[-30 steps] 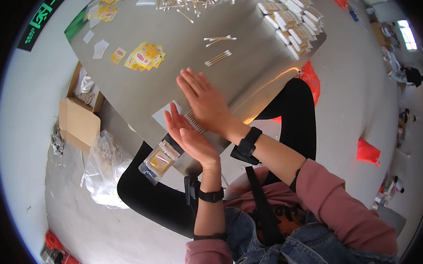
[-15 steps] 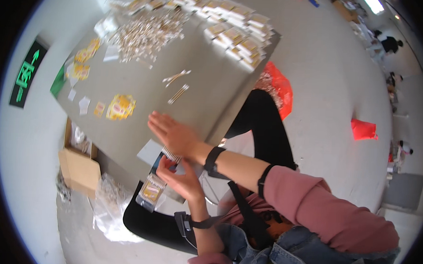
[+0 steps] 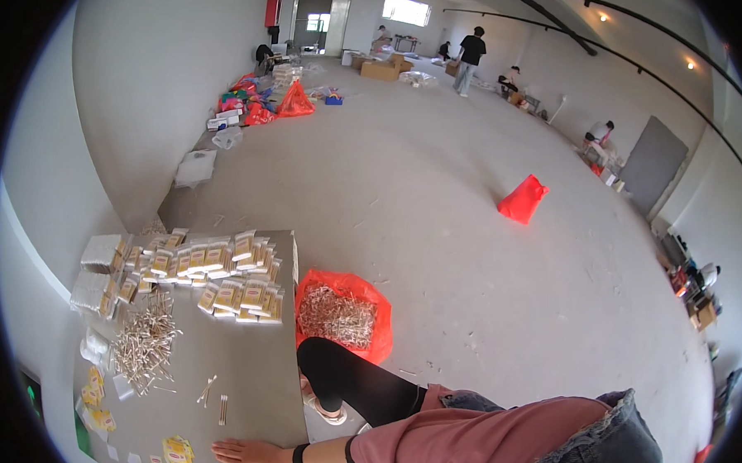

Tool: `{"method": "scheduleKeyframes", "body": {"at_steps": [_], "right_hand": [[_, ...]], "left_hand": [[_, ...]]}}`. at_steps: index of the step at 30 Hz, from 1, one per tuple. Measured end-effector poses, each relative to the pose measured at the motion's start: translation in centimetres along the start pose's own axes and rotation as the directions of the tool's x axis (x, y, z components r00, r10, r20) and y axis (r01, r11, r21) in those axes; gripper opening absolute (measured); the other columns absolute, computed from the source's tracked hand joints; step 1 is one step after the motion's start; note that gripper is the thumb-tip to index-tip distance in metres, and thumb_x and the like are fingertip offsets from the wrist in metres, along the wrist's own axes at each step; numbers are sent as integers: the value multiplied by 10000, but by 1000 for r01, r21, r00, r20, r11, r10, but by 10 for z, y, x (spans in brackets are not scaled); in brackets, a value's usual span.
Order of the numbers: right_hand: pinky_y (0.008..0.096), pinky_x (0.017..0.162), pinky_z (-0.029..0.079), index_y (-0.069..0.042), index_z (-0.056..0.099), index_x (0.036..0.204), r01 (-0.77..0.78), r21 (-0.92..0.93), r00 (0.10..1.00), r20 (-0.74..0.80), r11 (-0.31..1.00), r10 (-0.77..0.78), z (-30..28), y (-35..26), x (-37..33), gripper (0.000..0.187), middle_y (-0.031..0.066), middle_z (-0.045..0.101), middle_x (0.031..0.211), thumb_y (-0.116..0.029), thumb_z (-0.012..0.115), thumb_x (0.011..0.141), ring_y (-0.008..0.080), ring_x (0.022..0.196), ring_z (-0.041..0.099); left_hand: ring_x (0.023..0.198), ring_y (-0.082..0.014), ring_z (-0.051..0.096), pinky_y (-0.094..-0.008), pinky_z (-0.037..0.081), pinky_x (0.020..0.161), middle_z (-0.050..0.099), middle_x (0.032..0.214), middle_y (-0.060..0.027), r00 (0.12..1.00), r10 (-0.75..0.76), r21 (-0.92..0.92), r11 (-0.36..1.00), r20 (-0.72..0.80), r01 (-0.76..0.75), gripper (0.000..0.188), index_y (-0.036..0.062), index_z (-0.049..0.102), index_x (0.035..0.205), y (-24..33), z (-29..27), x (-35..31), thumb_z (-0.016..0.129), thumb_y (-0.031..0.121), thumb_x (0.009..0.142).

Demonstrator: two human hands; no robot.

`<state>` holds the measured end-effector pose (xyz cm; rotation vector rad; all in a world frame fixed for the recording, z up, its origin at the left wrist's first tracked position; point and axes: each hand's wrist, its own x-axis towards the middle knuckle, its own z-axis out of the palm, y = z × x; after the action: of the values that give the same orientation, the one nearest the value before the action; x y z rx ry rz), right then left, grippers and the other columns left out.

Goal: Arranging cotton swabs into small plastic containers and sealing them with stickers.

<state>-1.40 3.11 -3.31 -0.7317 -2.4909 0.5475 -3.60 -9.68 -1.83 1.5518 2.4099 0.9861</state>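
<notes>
My right hand [image 3: 252,455] lies on the grey table [image 3: 257,371] near the lower edge of view, its fingers stretched out and nothing seen in them. Left of its fingertips is a small stack of yellow cards [image 3: 177,451]. A short row of cotton swabs [image 3: 223,410] and a few crossed swabs [image 3: 207,390] lie farther up. Beyond them spreads a heap of loose cotton swabs [image 3: 143,341]. Filled flat packs of swabs [image 3: 244,296] are stacked in rows at the table's far side. My left hand is out of view.
A red plastic bag [image 3: 384,315] full of swabs stands beside the table, close to my black-clad leg [image 3: 356,376]. Another red bag [image 3: 523,199] stands on the floor. Farther off, a person [image 3: 471,54] is upright and others sit along the walls among boxes.
The view has swung up toward the room. My left hand and the pack of swabs by it have gone out of view. My right hand still lies on the table.
</notes>
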Motion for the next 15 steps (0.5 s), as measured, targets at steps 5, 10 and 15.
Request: {"method": "scheduleKeyframes", "body": {"at_steps": [5,10,15], "right_hand": [[412,1236,198,88,402,1421,4,18,998,59,1000,-6,2,-1,5,563,227,340,1540,-190,423,932,306,1469,279],[407,1242,177,91,401,1424,10,-4,996,84,1000,-10,4,-1,4,561,228,332,1546,-192,415,939,300,1479,259],[410,1243,169,91,396,1430,25,-24,996,84,999,-23,4,1,6,573,229,328,1550,-201,421,938,297,1487,245]], "left_hand": [[1235,-501,480,-589,403,1034,444,1403,-332,1000,6,-18,1000,2,-6,719,20,205,1549,4,-7,6,542,291,975],[1217,-488,491,-599,417,1011,475,1351,-326,999,-23,-43,999,33,24,684,12,215,1542,0,-9,6,535,250,986],[1219,-483,487,-593,424,1005,470,1348,-327,992,100,0,995,-81,-100,667,11,218,1540,-9,3,4,524,255,1000]]}}
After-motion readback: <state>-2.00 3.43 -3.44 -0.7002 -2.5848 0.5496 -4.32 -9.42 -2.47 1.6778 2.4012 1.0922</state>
